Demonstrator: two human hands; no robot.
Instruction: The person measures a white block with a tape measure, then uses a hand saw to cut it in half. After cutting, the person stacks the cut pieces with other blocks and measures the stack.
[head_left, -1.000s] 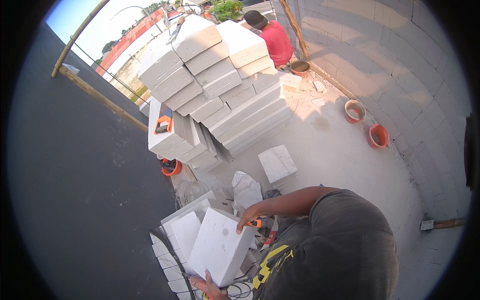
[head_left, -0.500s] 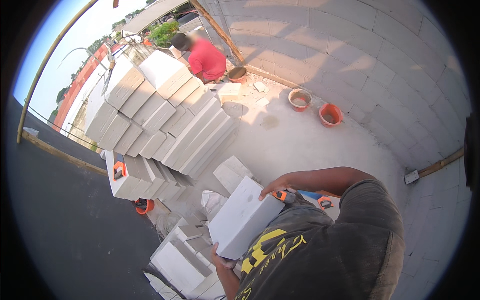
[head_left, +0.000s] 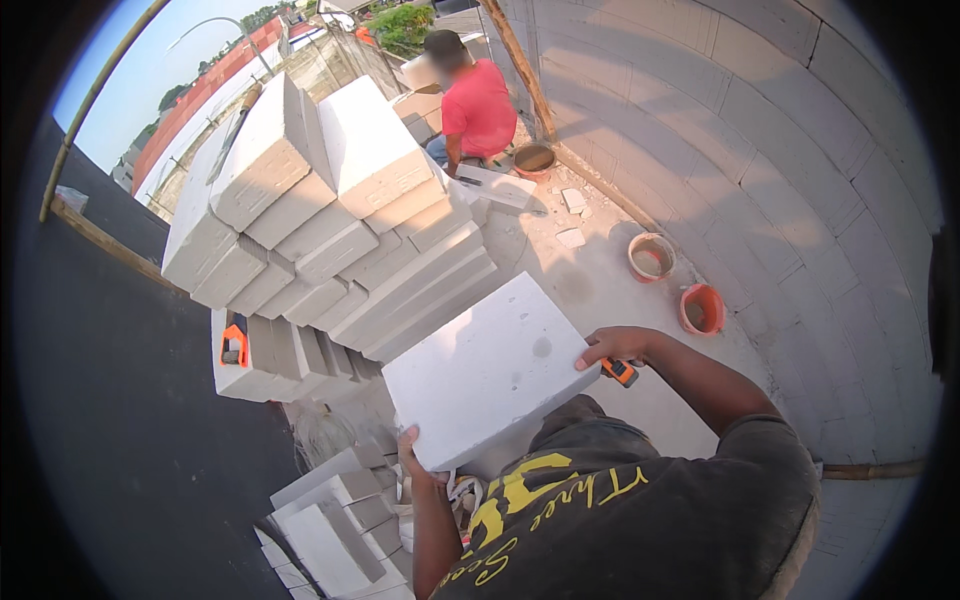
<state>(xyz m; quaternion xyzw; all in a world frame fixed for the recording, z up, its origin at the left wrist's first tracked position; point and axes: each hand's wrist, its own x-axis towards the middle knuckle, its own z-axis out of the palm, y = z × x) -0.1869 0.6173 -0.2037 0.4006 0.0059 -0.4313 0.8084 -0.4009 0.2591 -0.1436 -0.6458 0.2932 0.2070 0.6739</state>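
Observation:
Both my hands hold a large white lightweight concrete block (head_left: 480, 365) in front of my torso, its broad face turned upward. My left hand (head_left: 410, 455) grips the near left corner, thumb on the top edge. At the opposite end, my right hand (head_left: 610, 346) is closed round the right corner. Just below the right hand shows a small orange-and-black object (head_left: 620, 372); I cannot tell what it is. The fingers under the block are hidden.
A tall stack of blocks (head_left: 350, 240) rises ahead to the left, with an orange-and-black handle (head_left: 235, 345) on its lower part. Loose blocks (head_left: 330, 545) lie at lower left. A person in red (head_left: 480, 110) crouches beyond, near buckets (head_left: 703, 310). A block wall (head_left: 800, 200) runs along the right.
The block has been raised and moved forward, away from my body, with both hands still on it. My view has shifted, and the person in red now appears further right.

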